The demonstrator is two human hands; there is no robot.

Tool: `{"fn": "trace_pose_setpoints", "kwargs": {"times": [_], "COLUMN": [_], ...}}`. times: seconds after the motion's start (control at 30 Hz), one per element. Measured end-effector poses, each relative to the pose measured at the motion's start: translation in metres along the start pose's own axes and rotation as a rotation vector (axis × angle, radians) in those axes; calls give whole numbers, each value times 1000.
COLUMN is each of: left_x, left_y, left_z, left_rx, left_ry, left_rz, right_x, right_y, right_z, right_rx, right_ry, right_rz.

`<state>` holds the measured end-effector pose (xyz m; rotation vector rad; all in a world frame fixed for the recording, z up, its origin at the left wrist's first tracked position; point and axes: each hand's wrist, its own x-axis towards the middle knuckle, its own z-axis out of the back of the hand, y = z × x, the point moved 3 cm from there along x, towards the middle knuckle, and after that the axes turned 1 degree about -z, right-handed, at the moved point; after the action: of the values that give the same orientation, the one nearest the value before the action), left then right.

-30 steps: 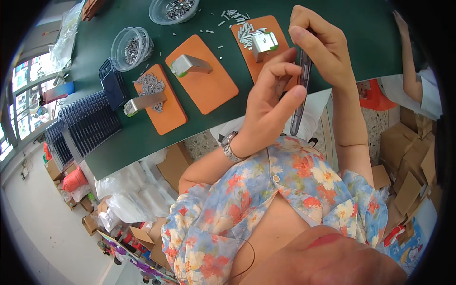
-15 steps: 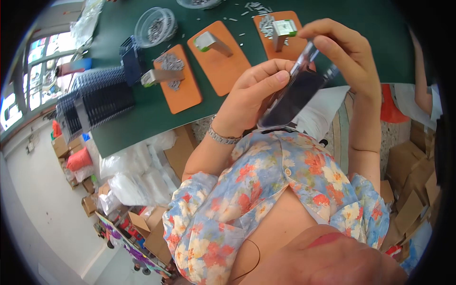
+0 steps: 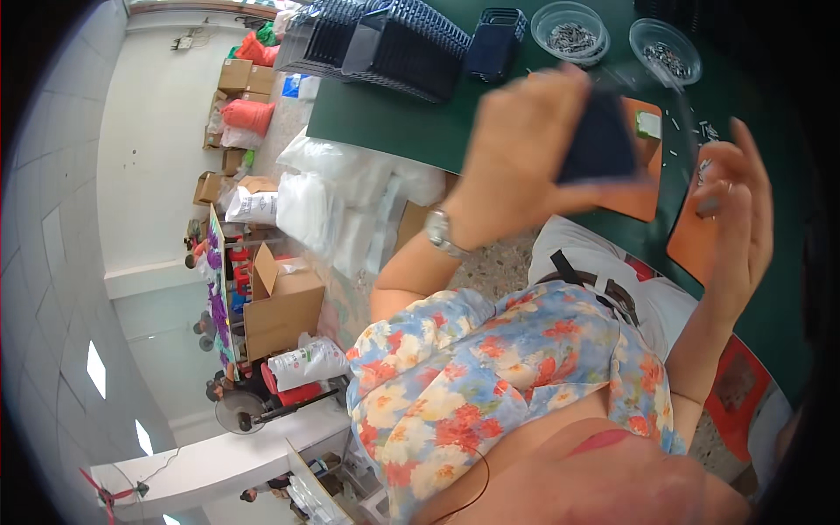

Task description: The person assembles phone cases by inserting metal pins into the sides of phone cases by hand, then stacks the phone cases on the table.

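My left hand (image 3: 521,153), blurred, is closed on a small dark blue plastic basket (image 3: 604,140) held tilted above the table's front edge. A clear, smeared arc, perhaps its handle, curves away from it to the right. My right hand (image 3: 739,223) is raised apart from the basket, fingers spread. A greyish spot shows by its thumb; I cannot tell whether it is a small metal piece. Behind the basket lies an orange board (image 3: 643,197) bearing a block with a green and white top (image 3: 647,125). Another orange board (image 3: 691,241) is partly behind my right hand.
Nested dark baskets (image 3: 407,52) stand on the green table (image 3: 376,122), with a smaller dark basket (image 3: 496,44) beside them. Two clear tubs (image 3: 570,35) (image 3: 665,52) hold small metal pieces; more lie loose nearby. White plastic bags (image 3: 324,206) and cartons (image 3: 284,302) are at the left.
The view has swung, so the table now appears farther right. My right hand has come away from the basket. My left hand still holds it and has tipped it differently.
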<state>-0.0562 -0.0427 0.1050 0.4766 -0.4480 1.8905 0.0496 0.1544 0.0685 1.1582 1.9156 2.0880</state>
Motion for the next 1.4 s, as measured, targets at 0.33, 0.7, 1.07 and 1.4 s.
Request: {"fn": "trace_pose_setpoints", "kwargs": {"times": [0.33,0.7,1.07,1.4], "left_x": [16,4,16,-4], "left_y": [233,293,286,276], "left_z": [86,64,61,75], "left_rx": [318,292,264,363], "left_ry": [111,342,306,313], "left_rz": [705,846,874,827], "right_x": [-66,-102,-105,-103], "right_y": [-94,-123,-119,-120], "right_z": [127,147,146,143], "right_rx": [-374,-415,-417,-427], "right_ry": [-261,-329,-295,-263], "right_rz": [-278,-447,-412,-393]}}
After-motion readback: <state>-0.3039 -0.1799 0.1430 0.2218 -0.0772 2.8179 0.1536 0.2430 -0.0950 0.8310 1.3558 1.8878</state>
